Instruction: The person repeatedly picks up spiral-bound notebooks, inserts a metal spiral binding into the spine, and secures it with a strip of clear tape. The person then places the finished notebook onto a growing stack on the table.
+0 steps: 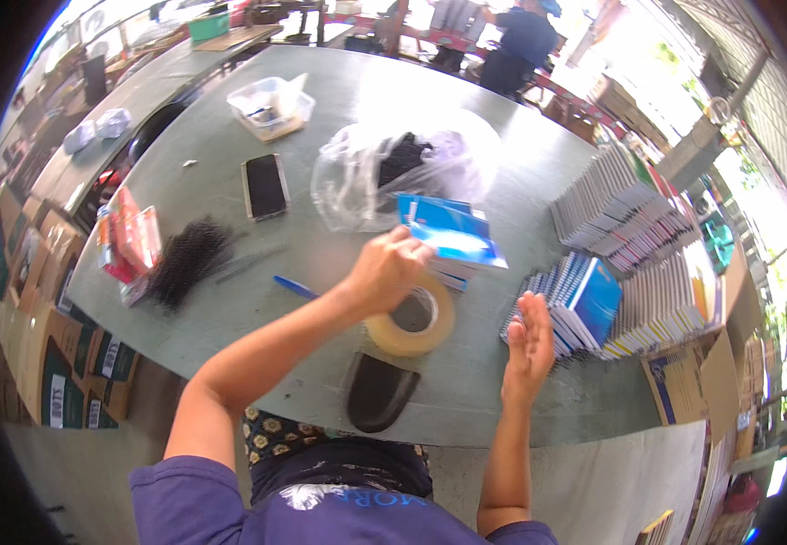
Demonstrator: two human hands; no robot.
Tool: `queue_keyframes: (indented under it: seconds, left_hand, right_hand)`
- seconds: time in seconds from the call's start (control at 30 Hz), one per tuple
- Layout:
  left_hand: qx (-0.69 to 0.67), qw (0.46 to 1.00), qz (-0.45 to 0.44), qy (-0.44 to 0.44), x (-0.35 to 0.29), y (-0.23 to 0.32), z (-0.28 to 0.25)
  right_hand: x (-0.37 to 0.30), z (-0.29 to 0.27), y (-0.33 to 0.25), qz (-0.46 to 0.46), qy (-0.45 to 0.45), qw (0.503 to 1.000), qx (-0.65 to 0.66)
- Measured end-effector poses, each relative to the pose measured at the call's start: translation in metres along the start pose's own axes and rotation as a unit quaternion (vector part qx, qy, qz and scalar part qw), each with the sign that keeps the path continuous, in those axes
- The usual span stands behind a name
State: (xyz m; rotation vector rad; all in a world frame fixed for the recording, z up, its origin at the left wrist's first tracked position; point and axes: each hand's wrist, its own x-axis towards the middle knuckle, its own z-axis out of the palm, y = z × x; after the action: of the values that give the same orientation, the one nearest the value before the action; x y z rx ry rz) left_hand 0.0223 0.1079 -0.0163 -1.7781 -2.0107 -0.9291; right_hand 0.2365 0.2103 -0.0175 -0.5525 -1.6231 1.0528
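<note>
At the centre of the frame the left hand [392, 270] is clamped on a blue booklet [453, 234], lifted above a small pile of blue booklets [453, 272] and a roll of tape [414, 318] on the green desk [230, 300]. The right hand [530, 345] hovers flat, fingers apart, holding nothing, just left of the stacked booklets [584, 304]. A clear plastic bag [375, 173] lies above, a phone [265, 185] to its left.
</note>
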Motion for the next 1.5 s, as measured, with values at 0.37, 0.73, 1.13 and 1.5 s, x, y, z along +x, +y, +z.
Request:
queue_keyframes:
  seconds: [0.37,0.73,1.13,1.5]
  left_hand:
    - [0.048,0.955,-0.292,0.010,-0.128,-0.096,-0.062]
    - [0.144,0.962,-0.232,-0.027,-0.123,-0.082,-0.051]
    - [-0.269,0.936,-0.202,0.105,-0.089,0.005,-0.045]
    - [-0.185,0.957,-0.220,0.033,-0.079,-0.010,-0.046]
  right_hand:
    - [0.026,0.060,-0.053,-0.010,-0.338,0.927,-0.161]
    - [0.007,0.111,-0.039,-0.079,-0.415,0.830,-0.364]
    - [0.005,0.111,-0.034,-0.050,-0.364,0.893,-0.261]
    - [0.002,0.109,-0.034,-0.126,-0.392,0.865,-0.286]
